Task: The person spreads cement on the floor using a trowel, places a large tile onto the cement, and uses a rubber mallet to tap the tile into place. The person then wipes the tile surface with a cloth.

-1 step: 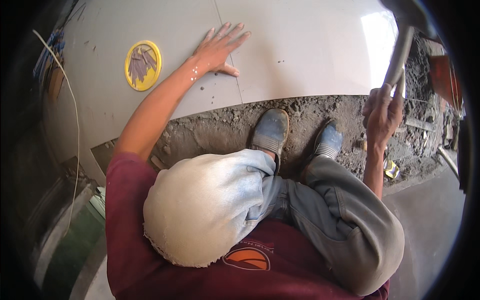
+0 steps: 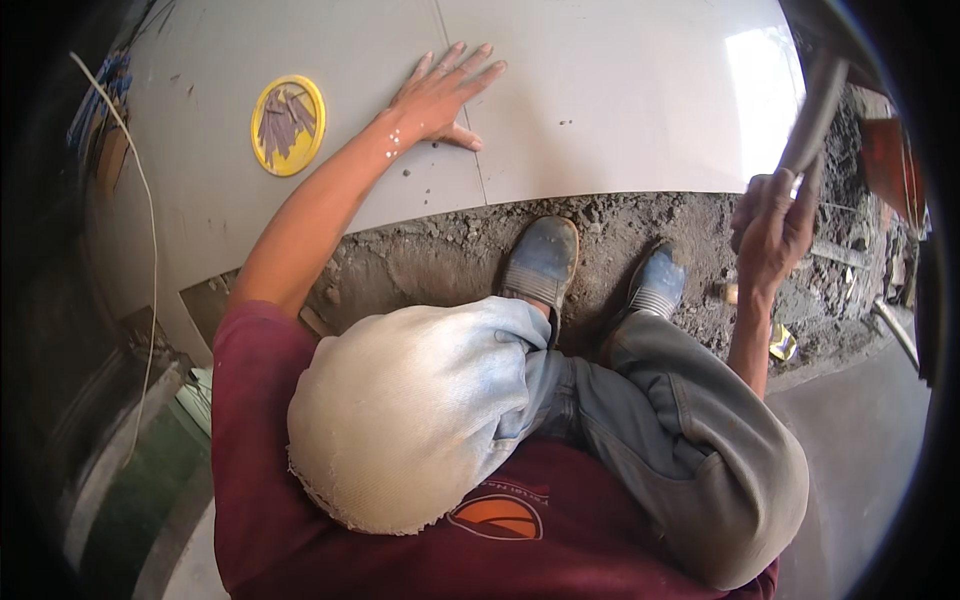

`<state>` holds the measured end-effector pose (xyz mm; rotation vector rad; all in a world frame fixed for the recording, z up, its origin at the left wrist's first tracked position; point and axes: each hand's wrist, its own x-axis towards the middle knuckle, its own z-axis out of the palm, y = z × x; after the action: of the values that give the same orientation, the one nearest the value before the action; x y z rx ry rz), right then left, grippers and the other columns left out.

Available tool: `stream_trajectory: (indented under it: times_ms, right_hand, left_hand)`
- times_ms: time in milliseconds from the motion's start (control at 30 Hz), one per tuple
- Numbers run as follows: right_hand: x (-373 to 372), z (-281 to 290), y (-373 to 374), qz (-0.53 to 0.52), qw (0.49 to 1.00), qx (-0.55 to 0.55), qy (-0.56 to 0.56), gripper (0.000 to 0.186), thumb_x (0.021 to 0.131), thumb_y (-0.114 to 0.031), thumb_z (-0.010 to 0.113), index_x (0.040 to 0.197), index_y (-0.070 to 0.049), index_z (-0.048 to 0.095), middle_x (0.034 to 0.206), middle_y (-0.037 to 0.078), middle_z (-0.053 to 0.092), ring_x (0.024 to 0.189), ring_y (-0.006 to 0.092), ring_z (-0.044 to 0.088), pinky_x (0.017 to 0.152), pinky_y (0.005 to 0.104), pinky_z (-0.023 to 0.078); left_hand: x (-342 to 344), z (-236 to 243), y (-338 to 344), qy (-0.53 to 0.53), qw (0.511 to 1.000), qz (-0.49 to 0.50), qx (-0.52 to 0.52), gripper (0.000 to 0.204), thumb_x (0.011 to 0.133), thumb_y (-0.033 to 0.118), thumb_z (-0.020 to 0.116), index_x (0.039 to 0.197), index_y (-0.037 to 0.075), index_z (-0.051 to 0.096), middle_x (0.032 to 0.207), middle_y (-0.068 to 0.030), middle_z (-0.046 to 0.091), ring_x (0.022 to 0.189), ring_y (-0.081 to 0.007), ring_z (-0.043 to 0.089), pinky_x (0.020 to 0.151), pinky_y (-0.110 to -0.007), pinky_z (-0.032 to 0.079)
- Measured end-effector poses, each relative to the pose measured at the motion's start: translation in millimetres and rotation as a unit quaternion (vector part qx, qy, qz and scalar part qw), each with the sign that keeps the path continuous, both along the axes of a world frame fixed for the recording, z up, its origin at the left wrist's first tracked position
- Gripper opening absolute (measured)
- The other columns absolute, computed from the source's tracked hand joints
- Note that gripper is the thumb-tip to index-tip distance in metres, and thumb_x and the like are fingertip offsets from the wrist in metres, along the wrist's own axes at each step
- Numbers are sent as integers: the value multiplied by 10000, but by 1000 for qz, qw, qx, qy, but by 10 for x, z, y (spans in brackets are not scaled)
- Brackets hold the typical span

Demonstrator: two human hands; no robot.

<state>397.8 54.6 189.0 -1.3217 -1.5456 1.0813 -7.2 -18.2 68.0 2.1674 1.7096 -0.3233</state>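
My left hand (image 2: 437,104) lies flat with its fingers spread on large pale grey tiles (image 2: 600,90), across the thin joint between two of them. White specks dot its wrist. At the right, my right hand (image 2: 772,222) is closed around the grey handle of a mallet (image 2: 818,115). The mallet's large dark head is raised at the upper right, partly lost in the dark rim of the picture. Left of my left hand, a round yellow lid (image 2: 275,165) rests on the tile, holding several thin purplish-brown strips (image 2: 285,122).
Rough grey mortar bed (image 2: 400,265) runs along the tiles' near edge, with my two shoes (image 2: 543,258) on it. An orange-red container (image 2: 890,170) stands at the far right. A crumpled yellow wrapper (image 2: 783,343) lies near my right forearm. A pale cord (image 2: 150,215) hangs at the left.
My right hand and the mallet have shifted slightly to the right. The left hand stays flat on the tiles.
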Motion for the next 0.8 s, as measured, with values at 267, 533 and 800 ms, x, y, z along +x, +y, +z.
stream_trajectory:
  times_ms: [267,533,800]
  right_hand:
    - [-43,-466,139,62,955,9,-290,526,1099,-370,404,1583,-180,317,706,35,608,578,92,594,434,256,475]
    - [-33,-386,385,66,978,90,-173,573,1087,-332,445,1591,-99,304,806,74,652,613,117,598,487,270,489]
    - [-224,-470,347,145,969,-41,-196,557,1040,-251,571,1565,-210,389,1192,205,710,877,323,730,685,415,604]
  left_hand:
    - [115,36,-25,43,998,36,-28,1256,644,545,874,1633,319,133,1716,-36,68,1548,-445,62,1238,-629,142]
    - [181,33,21,52,998,39,-17,1272,646,559,874,1636,287,123,1713,-95,29,1527,-509,46,1243,-601,158]
    - [229,76,-5,59,995,59,-56,1301,621,543,889,1636,220,141,1705,-149,52,1530,-503,66,1217,-633,174]
